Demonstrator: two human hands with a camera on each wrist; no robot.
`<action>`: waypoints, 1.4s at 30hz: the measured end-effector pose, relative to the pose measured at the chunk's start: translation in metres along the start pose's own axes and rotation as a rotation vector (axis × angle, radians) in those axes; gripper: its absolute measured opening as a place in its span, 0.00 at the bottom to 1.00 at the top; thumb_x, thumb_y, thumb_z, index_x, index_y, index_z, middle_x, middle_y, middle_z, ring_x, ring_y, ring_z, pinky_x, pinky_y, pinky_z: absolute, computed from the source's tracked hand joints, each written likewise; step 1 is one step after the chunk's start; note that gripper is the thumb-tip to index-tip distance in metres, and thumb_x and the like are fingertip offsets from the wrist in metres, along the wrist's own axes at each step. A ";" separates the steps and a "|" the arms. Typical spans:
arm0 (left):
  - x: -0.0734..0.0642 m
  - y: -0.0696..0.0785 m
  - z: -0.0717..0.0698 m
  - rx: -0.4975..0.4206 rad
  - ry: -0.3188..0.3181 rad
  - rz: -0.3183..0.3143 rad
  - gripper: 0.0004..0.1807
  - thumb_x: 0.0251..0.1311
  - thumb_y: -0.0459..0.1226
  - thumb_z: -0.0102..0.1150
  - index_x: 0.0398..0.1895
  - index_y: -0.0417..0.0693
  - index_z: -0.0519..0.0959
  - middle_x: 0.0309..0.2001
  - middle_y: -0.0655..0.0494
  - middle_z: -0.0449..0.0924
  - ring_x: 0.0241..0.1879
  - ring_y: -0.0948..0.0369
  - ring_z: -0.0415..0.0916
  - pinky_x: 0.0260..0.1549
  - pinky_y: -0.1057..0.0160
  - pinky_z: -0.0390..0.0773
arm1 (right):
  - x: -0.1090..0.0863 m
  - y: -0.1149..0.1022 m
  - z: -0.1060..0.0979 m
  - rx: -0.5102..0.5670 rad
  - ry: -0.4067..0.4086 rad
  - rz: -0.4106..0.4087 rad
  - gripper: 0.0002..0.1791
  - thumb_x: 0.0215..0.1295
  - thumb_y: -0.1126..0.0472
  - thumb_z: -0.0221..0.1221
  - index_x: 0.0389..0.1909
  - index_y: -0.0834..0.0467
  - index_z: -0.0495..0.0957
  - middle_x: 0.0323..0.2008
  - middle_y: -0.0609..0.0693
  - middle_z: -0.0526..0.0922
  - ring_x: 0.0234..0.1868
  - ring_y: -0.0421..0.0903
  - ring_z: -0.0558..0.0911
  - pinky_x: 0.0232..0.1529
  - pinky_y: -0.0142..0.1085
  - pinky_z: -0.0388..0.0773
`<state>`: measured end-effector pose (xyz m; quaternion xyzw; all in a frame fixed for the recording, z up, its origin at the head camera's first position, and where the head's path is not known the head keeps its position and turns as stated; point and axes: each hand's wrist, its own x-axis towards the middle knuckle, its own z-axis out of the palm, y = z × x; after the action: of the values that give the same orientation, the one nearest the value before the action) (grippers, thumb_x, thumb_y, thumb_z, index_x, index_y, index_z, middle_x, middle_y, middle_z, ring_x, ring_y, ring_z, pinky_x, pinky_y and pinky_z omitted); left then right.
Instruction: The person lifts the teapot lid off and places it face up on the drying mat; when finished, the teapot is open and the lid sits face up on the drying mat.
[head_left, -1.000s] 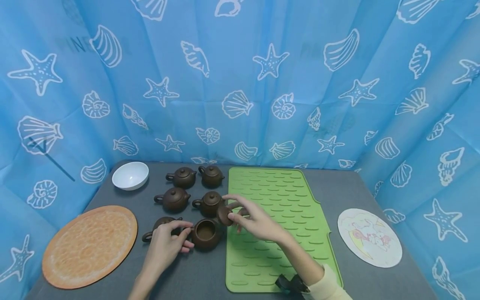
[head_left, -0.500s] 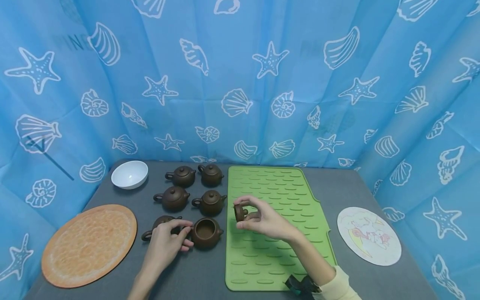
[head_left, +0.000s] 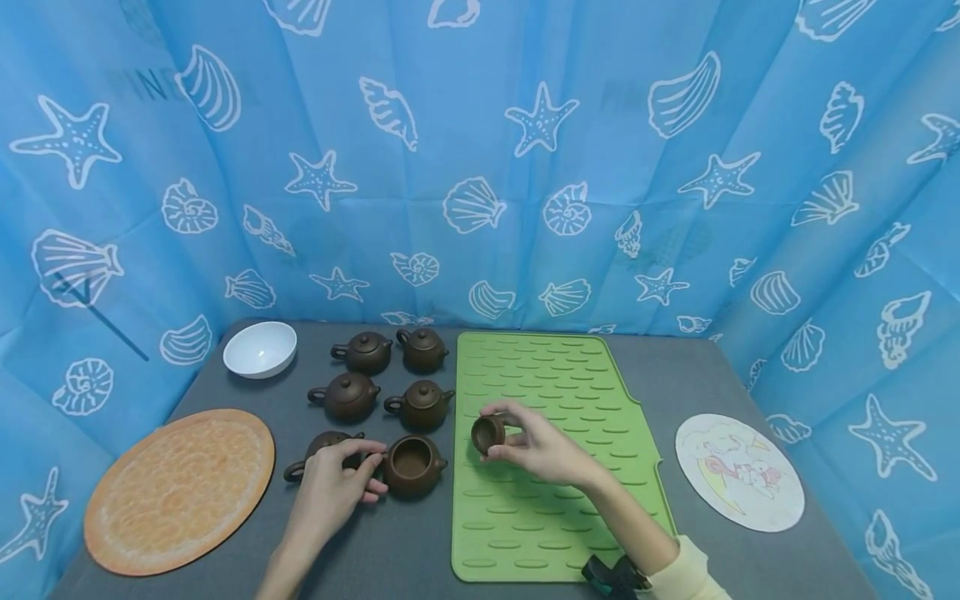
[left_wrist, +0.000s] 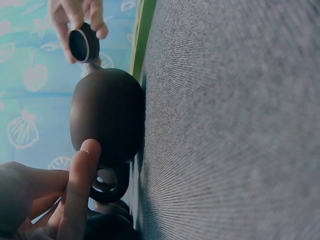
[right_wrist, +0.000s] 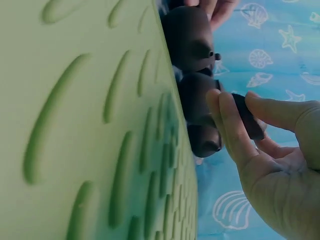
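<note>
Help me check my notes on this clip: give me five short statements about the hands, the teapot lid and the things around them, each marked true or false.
1. The right hand holds a lid raised above the green mat. True.
2. The left hand rests on the green mat. False: it touches the open teapot near its handle.
3. The lid's hollow side faces the head camera. True.
4. The green mat lies left of the open teapot. False: in the head view it lies to the right.
5. The white bowl stands farther back than the orange mat. True.

In the head view, the left grip point(head_left: 337, 483) partly hides one teapot point(head_left: 323, 442).
</note>
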<state>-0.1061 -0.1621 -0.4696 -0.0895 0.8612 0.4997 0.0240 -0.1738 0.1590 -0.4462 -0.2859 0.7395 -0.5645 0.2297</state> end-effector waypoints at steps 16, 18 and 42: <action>-0.001 0.000 0.000 -0.003 -0.006 -0.012 0.11 0.74 0.31 0.65 0.56 0.44 0.88 0.48 0.44 0.93 0.27 0.62 0.91 0.25 0.69 0.88 | 0.007 0.018 0.001 -0.073 -0.019 0.096 0.31 0.76 0.75 0.57 0.78 0.73 0.65 0.71 0.78 0.69 0.50 0.63 0.92 0.48 0.40 0.93; -0.001 0.000 0.000 -0.004 -0.008 -0.013 0.11 0.74 0.31 0.65 0.56 0.44 0.88 0.49 0.43 0.92 0.27 0.61 0.91 0.25 0.69 0.88 | 0.008 0.018 0.002 -0.086 -0.020 0.102 0.31 0.76 0.75 0.57 0.78 0.72 0.65 0.71 0.78 0.70 0.49 0.62 0.93 0.46 0.40 0.93; 0.002 0.003 -0.006 -0.093 -0.058 0.012 0.12 0.73 0.29 0.65 0.56 0.41 0.88 0.41 0.48 0.93 0.28 0.58 0.92 0.28 0.67 0.90 | 0.015 0.019 0.003 -0.288 -0.032 0.061 0.36 0.72 0.64 0.69 0.77 0.66 0.68 0.75 0.69 0.72 0.34 0.45 0.90 0.35 0.36 0.91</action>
<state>-0.1084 -0.1665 -0.4646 -0.0707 0.8364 0.5419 0.0418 -0.1861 0.1502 -0.4659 -0.3024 0.8174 -0.4406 0.2151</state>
